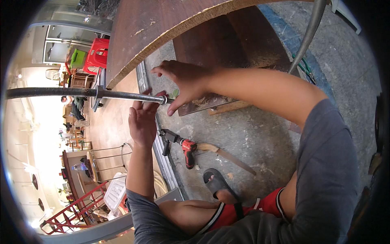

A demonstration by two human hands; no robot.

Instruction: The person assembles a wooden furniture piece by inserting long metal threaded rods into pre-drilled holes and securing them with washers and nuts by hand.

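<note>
A long threaded metal rod [53, 92] comes in from the left, with a nut-like collar [99, 94] partway along and a smoother metal length ending in a ringed tip [163, 99]. My left hand [143, 124] is just below that tip, palm up, with its fingers stretched behind the rod; whether they touch it I cannot tell. Above and right of the tip, my right hand [187, 81] has its thumb and fingers spread apart with nothing held. Overhead is a dark brown board [162, 20] with a curved, rough-cut edge.
A second brown board [227, 40], dusted with sawdust, lies low beyond my right arm. On the concrete floor are a red-and-black cordless drill [188, 151] and a wooden-handled handsaw [227, 155]. Green-handled pliers [304, 65] lie beside a curved metal leg [310, 34]. Metal door tracks [162, 162] run alongside.
</note>
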